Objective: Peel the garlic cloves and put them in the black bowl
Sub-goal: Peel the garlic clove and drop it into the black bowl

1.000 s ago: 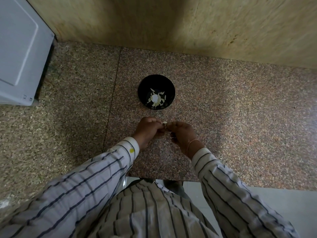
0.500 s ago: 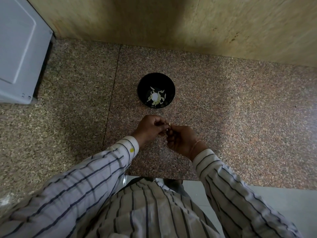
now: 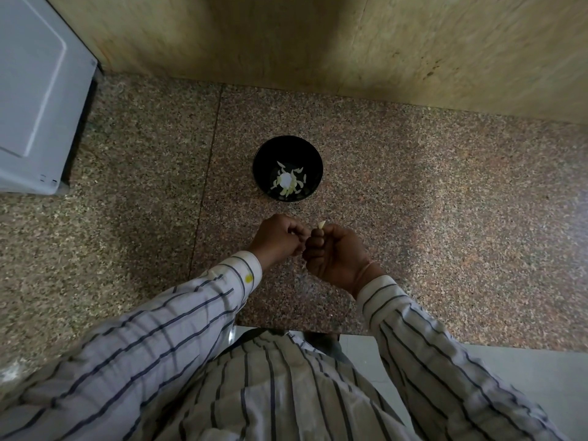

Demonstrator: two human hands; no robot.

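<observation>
The black bowl (image 3: 288,148) stands on the granite counter (image 3: 413,202), with several pale garlic cloves (image 3: 288,183) lying in its bottom. Just in front of the bowl, my right hand (image 3: 337,253) pinches a small pale garlic clove (image 3: 321,225) that sticks up above its fingers. My left hand (image 3: 280,238) is curled right beside it, fingertips against the right hand's fingers; whether it holds skin or the clove's lower part is hidden.
A grey appliance (image 3: 38,100) stands at the far left of the counter. A beige stone wall (image 3: 318,43) rises behind the bowl. The counter's front edge (image 3: 445,342) runs just above my striped shirt.
The clove's tip now shows above my right hand's fingers, where before both hands covered it. The hands have shifted slightly and stay pressed together in front of the bowl.
</observation>
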